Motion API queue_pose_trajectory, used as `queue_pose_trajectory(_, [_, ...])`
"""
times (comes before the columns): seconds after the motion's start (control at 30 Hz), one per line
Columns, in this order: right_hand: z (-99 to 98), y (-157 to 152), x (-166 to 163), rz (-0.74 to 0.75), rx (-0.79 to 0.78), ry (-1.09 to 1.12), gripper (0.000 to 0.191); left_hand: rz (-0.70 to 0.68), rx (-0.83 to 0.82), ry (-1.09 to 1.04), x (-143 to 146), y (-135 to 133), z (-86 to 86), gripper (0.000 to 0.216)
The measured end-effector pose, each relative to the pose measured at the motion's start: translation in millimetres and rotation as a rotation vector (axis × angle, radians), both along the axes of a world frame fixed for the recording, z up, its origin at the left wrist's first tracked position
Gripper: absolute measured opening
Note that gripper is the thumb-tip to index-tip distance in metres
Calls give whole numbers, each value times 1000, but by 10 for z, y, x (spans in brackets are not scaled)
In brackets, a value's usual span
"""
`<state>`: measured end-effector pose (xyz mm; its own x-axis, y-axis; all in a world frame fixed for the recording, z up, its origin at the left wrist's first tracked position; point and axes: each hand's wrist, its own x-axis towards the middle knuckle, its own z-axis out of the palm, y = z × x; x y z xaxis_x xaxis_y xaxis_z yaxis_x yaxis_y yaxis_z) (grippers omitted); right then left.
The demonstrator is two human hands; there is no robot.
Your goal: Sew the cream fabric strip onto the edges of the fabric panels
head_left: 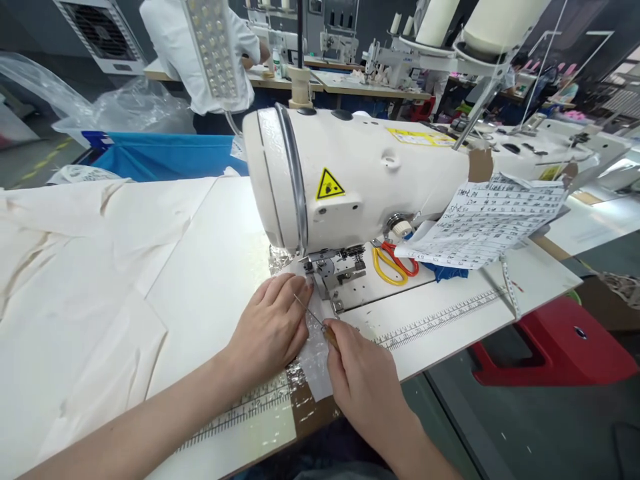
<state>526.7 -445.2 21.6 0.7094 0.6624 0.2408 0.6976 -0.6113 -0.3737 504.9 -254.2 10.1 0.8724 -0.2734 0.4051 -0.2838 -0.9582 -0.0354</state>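
Note:
My right hand (367,377) is closed round the wooden handle of an awl (331,335), whose thin metal point reaches up and left toward my left hand. Just left of the presser foot, my left hand (270,327) lies with bent fingers pressed together on a strip of thin white fabric (316,363). Its fingertips are partly hidden beside the foot. The strip runs from under the foot of the white sewing machine (370,173) down to the table's front edge. The needle cannot be made out clearly.
White fabric pieces (75,280) cover the table's left side. Yellow and red scissors (393,263) lie at the machine's base, beside hanging written sheets (493,220). A ruler tape (445,319) runs along the front. A red stool (565,347) stands right; a person (173,50) is behind.

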Motion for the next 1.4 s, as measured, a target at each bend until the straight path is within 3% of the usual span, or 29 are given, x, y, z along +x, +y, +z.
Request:
queue_pose_trajectory(0.27, [-24, 36, -70, -19, 132, 152, 27, 21, 111, -42, 88, 137, 46, 37])
queue_pose_trajectory(0.53, [-33, -37, -151, -13, 189, 174, 29, -35, -35, 3, -30, -42, -36, 42])
queue_pose_trajectory(0.73, [-5, -252, -165, 2, 220, 239, 30, -17, 10, 27, -17, -38, -15, 45])
queue_pose_trajectory(0.9, [24, -434, -82, -72, 279, 319, 26, -24, 17, 37, -35, -49, 14, 46])
queue_pose_trajectory(1.4, [5, -486, -68, -84, 337, 410, 25, -52, 35, 46, -99, -91, 2, 45])
